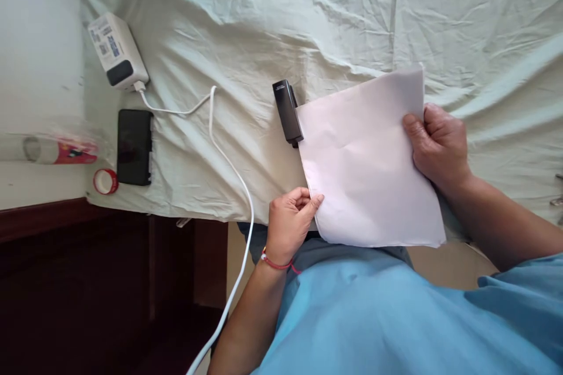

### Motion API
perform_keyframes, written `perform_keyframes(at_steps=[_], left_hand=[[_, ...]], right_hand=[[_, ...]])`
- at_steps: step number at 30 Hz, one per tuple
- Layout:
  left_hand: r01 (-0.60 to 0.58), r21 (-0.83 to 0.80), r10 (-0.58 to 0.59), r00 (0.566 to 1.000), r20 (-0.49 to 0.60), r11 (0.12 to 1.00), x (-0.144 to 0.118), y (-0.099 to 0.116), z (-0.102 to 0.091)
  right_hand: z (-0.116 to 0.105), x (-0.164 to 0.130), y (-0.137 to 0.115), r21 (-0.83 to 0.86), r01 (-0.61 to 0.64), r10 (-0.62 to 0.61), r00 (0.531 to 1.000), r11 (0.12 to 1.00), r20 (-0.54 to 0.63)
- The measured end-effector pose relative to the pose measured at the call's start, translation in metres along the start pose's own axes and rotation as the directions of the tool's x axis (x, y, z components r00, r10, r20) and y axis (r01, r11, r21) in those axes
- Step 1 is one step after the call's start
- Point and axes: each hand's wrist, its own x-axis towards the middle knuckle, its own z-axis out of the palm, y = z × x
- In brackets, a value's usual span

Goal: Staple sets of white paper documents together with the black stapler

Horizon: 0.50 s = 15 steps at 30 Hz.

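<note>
White sheets of paper (369,164), lying together as a thin stack, are held up near the table's front edge. My left hand (291,217), a red string round its wrist, pinches their left edge low down between thumb and fingers. On the opposite edge my right hand (440,143) is closed, its thumb on top and its fingers hidden underneath. A small glossy black block-shaped device (287,112) with light lettering meets the upper left edge of the paper. Whether it grips the paper or only touches it, I cannot tell.
A pale green wrinkled cloth (343,23) covers the table. To the left are a white power bank (116,50), a black phone (134,146), a red tape roll (105,181) and a clear plastic wrapper (65,148). A white cable (231,164) runs down past my left arm.
</note>
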Motion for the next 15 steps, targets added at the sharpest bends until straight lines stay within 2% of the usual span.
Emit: perform_keyframes(at_steps=[8, 15], left_hand=[[-0.008, -0.028, 0.01, 0.998, 0.067, 1.0, 0.001, -0.0048, -0.0042], [-0.013, -0.119, 0.013, 1.0, 0.0, 0.993, 0.0018, -0.0078, -0.0029]], right_hand=[[0.0019, 0.002, 0.007, 0.025, -0.039, 0.038, 0.999, 0.999, 0.033], [0.003, 0.0037, 0.0054, -0.006, -0.001, 0.001, 1.0, 1.0, 0.025]])
